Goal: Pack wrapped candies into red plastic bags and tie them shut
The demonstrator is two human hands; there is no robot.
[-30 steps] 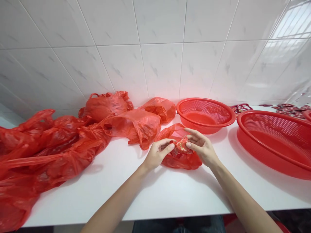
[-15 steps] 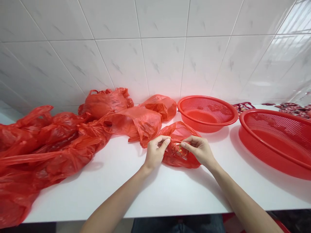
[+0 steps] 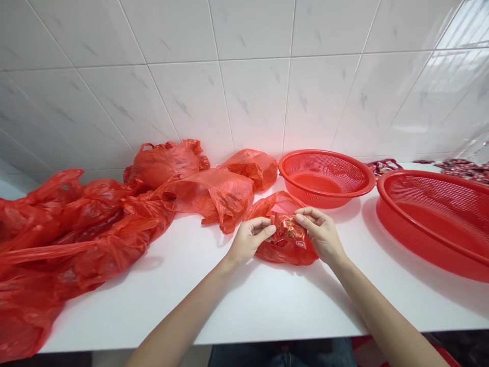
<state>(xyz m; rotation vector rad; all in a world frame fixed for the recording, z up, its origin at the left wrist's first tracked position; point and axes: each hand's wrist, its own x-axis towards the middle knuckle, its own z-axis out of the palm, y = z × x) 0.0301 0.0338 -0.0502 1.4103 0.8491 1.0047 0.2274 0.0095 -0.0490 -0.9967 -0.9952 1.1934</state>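
Note:
A shiny red packet (image 3: 291, 229) with gold print is held up between my two hands, over the mouth of an open red plastic bag (image 3: 286, 257) on the white table. My left hand (image 3: 247, 238) pinches the packet's left edge between thumb and fingers. On the other side, my right hand (image 3: 324, 235) grips its upper right edge, thumb in front. The bag's contents are mostly hidden behind the packet and hands.
Red plastic bags (image 3: 114, 219) lie heaped along the left. A round red mesh basket (image 3: 328, 196) stands behind my right hand, and a larger red basket (image 3: 431, 239) sits at the right. Dark patterned items (image 3: 464, 171) lie near the tiled wall (image 3: 252, 102).
The packet has come up out of the bag and now shows clearly between my hands. My right hand has shifted slightly right and up.

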